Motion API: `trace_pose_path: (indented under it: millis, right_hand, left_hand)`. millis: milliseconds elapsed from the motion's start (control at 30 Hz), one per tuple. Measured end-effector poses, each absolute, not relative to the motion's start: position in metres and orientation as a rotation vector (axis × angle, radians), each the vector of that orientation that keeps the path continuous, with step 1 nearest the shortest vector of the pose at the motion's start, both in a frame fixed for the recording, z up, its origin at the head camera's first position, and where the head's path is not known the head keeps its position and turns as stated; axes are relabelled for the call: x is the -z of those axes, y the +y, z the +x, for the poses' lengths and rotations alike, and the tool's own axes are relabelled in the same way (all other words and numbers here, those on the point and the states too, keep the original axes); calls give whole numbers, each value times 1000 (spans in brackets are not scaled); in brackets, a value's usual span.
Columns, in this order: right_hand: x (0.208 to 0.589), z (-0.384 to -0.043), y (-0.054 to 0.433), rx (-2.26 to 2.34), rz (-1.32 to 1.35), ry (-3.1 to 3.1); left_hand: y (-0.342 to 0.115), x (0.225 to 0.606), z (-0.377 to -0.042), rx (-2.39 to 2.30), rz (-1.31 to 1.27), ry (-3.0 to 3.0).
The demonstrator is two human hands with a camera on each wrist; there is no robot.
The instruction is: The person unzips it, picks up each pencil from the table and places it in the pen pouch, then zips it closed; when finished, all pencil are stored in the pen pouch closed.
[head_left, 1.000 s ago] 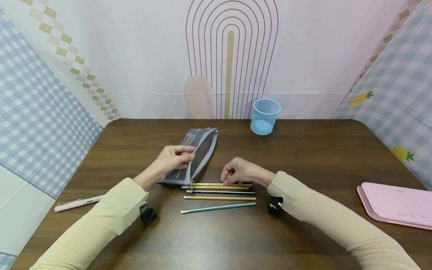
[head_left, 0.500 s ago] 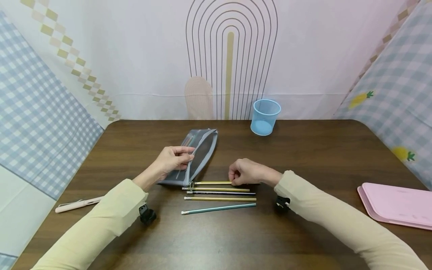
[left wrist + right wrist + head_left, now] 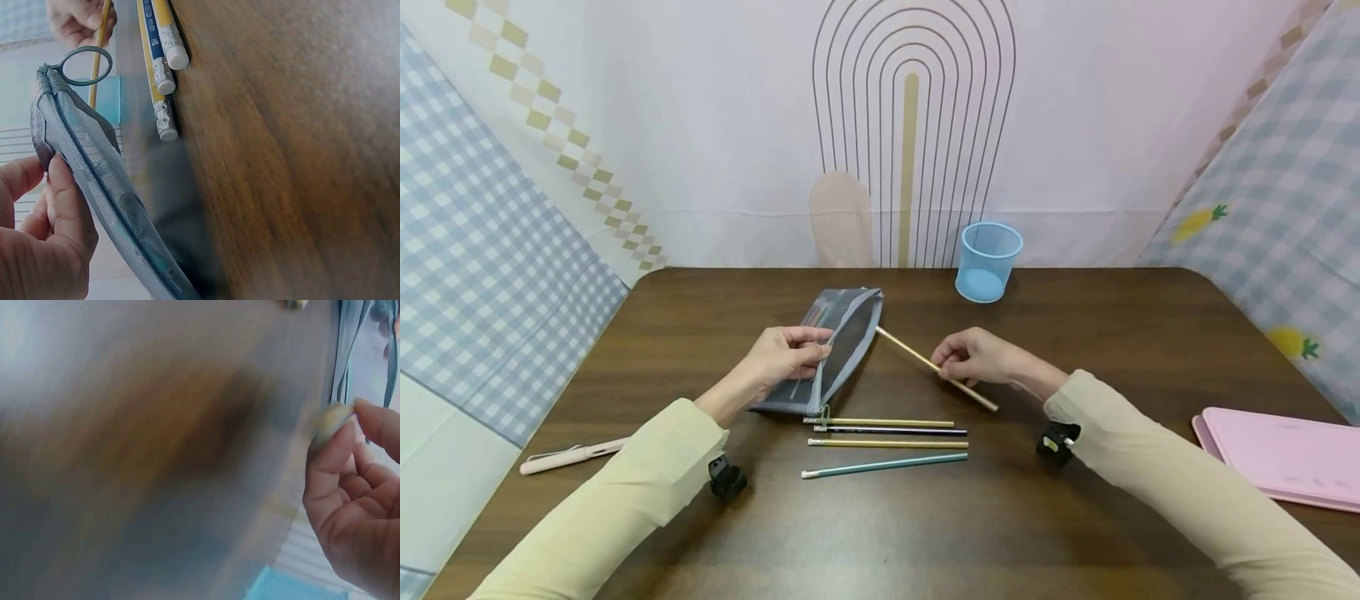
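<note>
Right grip (image 3: 976, 357) pinches a gold pencil (image 3: 910, 351) near its middle, eraser end by the grey pouch's (image 3: 852, 364) mouth; I'd guess light, stiff, slightly slick, best held there. Left grip (image 3: 792, 352) pinches the soft-looking rim. Blue cup (image 3: 989, 265) near counter's (image 3: 1097, 317) far edge.

1. A wooden desk (image 3: 880, 525) is making this look like a study corner; the views are not showing whether it is in a home.
2. Pencils (image 3: 887, 443), a pencil case (image 3: 846, 354) and a blue cup (image 3: 988, 267) are adding to that look.
3. Patterned white cloth (image 3: 880, 125) is hanging behind, checked cloths (image 3: 482, 225) beside.
</note>
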State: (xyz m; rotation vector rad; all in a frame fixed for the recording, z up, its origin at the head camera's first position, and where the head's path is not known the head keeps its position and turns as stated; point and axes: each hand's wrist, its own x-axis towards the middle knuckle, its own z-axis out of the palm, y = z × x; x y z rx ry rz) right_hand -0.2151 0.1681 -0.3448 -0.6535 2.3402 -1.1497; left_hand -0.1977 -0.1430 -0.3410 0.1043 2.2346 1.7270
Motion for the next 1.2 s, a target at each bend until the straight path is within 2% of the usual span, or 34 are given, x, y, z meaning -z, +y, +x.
trace_pose_path:
  millis: [167, 467, 967, 1200]
  right_hand:
    - [348, -218, 143, 1337, -371, 2203]
    - [348, -225, 104, 1622, -84, 1947]
    - [350, -232, 69, 1814, 168, 1764]
    - [351, -234, 56, 1871, 199, 1732]
  left_hand:
    - [-143, 342, -198, -1720, 106, 2238]
    - [-141, 344, -199, -1726, 126, 2238]
    - [-139, 344, -199, -1717, 90, 2240]
    - [-138, 344, -200, -1706, 92, 2240]
